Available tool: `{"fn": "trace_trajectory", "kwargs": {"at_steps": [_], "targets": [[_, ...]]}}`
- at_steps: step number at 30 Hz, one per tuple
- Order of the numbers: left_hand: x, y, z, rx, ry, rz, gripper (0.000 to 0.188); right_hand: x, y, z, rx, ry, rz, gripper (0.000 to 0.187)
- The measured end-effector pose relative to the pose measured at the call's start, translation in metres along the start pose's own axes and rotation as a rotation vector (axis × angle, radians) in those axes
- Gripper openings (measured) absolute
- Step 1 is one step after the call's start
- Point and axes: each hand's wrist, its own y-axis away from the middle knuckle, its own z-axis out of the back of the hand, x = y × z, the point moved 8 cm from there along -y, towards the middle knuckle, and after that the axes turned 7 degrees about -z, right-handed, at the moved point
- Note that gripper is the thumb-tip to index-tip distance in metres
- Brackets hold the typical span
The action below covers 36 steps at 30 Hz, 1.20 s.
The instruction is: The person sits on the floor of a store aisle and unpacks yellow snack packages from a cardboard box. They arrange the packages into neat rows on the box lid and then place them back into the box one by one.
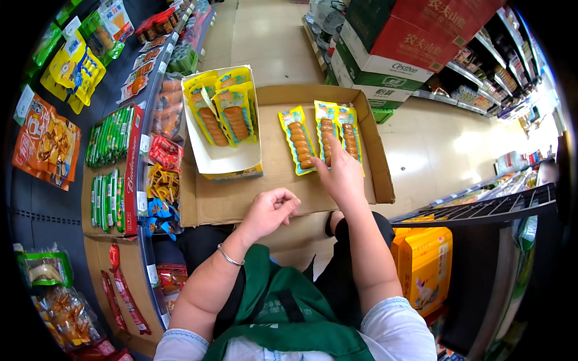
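A shallow cardboard tray (271, 195) lies across my knees. Three yellow-edged packs of brown sausages rest in its right half: a left pack (297, 143), a middle pack (326, 120) and a right pack (350, 133). Over the lower ends of the middle and right packs is my right hand (344, 177), thumb and forefinger apart, appearing to touch the middle pack. My left hand (272, 209) hovers by the tray's near edge, its fingers curled with nothing visible in them. An open white-lined box (226, 157) at the tray's left holds several similar packs.
Shelves on my left carry hanging snack packs (75, 69), a box of green-wrapped sticks (108, 195) and red sausages (126, 289). Stacked drink cartons (391, 54) stand ahead right. A wire rack (481, 207) and an orange box (424, 268) are near my right side.
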Motion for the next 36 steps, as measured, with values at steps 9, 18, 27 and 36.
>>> {"fn": "trace_trajectory", "kwargs": {"at_steps": [9, 18, 27, 36], "targets": [[-0.012, 0.0, -0.001, -0.026, -0.175, -0.138, 0.012, 0.038, 0.017, -0.039, 0.177, 0.138, 0.488, 0.041], [-0.018, 0.006, 0.007, -0.062, -0.186, -0.197, 0.015, 0.026, 0.009, -0.04, 0.091, 0.244, 0.294, 0.043], [-0.025, -0.001, 0.019, -0.147, -0.057, -0.256, 0.067, 0.093, -0.018, 0.017, -0.138, -0.37, 0.356, 0.035], [-0.023, -0.001, 0.025, -0.168, -0.134, -0.315, 0.067, 0.173, -0.022, 0.009, -0.381, -0.142, 0.623, 0.018]]}}
